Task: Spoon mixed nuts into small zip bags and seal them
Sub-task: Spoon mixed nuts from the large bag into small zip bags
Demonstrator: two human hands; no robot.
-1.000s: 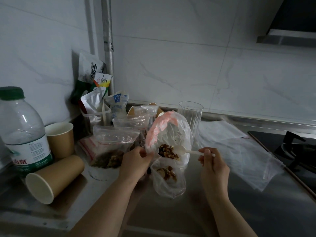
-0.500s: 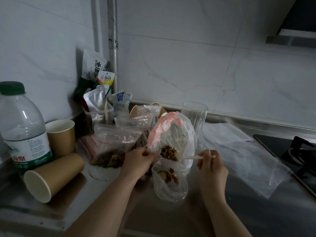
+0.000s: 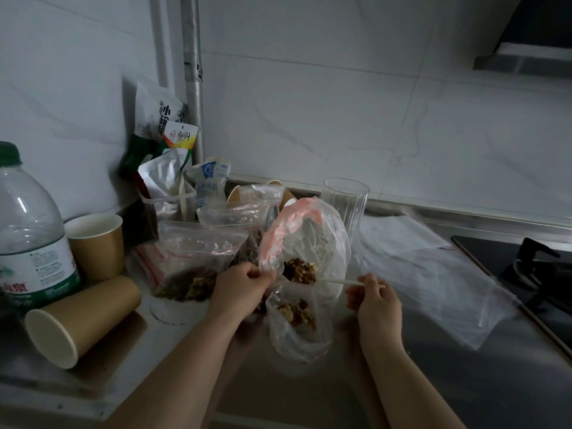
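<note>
Big bag [image 3: 322, 239] stands open mid-counter, nuts [image 3: 299, 270] heaped inside. At its 8 o'clock the left hand [image 3: 240, 289] pinches the rim. Small bag [image 3: 297, 323], partly filled, sits at 6 o'clock, between both hands. Right hand [image 3: 376, 305], at 4 o'clock, grips the spoon [image 3: 342, 282], its bowl buried among the nuts.

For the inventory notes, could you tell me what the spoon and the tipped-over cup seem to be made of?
Spoon: probably white plastic, thin, matte handle. Tipped-over cup: likely paper, matte brown wall, pale lining and rolled rim.
</note>
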